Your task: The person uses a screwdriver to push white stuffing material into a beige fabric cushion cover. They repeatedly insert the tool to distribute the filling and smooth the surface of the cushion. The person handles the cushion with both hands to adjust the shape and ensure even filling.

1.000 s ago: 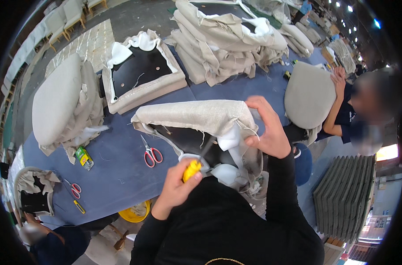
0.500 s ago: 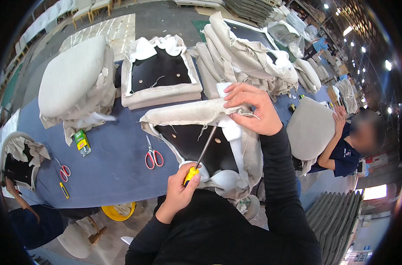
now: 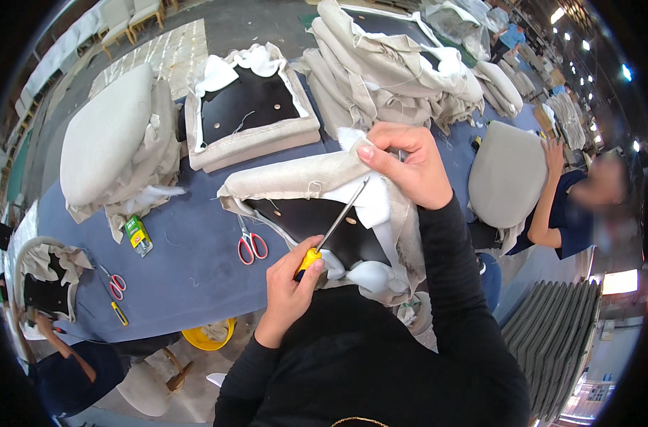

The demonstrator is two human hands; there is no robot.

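In front of me an upside-down chair seat cushion (image 3: 285, 180) shows its black underside, beige fabric edges and white padding. My left hand (image 3: 285, 295) is closed around the yellow handle of a screwdriver (image 3: 343, 215). The metal shaft slants up to the right across the underside, and its tip is over the white padding near the far right corner. With thumb and fingers, my right hand (image 3: 409, 162) pinches the beige fabric at that corner. A tuft of white wadding (image 3: 350, 136) sticks out beside those fingers.
Red-handled scissors (image 3: 252, 247) and a green-yellow packet (image 3: 138, 236) lie on the blue table (image 3: 189, 285). Behind are another upturned cushion (image 3: 256, 142) and cushion stacks (image 3: 100, 142). A co-worker at right holds a cushion (image 3: 507, 178); another works at far left. A yellow bucket (image 3: 209, 340) stands below.
The screwdriver tip has come out from by the folded fabric edge and now shows plainly. My right hand has shifted its grip to a pinch on the corner fabric. The whole view has shifted slightly.
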